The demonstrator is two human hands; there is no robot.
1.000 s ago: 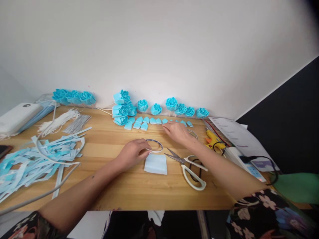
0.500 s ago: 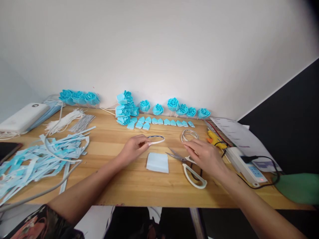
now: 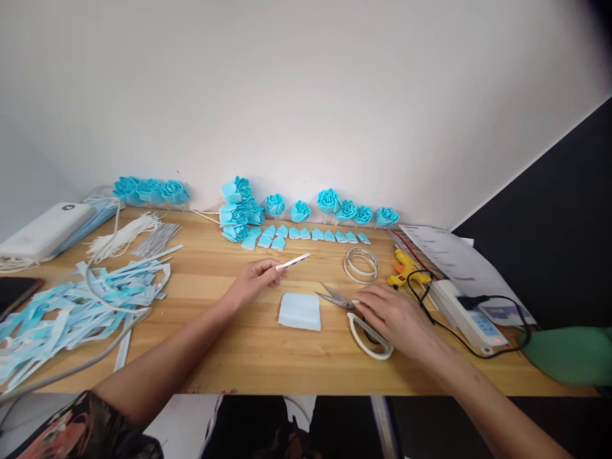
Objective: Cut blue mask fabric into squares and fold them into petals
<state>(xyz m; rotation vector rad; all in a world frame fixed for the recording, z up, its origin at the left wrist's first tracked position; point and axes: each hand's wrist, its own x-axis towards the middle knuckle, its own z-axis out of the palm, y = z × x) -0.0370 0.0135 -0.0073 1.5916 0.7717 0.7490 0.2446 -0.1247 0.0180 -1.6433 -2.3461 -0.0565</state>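
Ring (image 3: pixel 295 261) pinched in left hand (image 3: pixel 251 280); scissors (image 3: pixel 335 298) covered at handle by right hand (image 3: pixel 389 315), grip not discernible.

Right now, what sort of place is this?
Probably a craft desk: blue fabric roses line the wall, cut blue strips and a yellow glue gun lie on the wooden tabletop, and the left hand pinches a thin white band.

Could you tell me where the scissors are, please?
Head view: the scissors lie right of centre on the table, handles under the right hand, beside the blue square.
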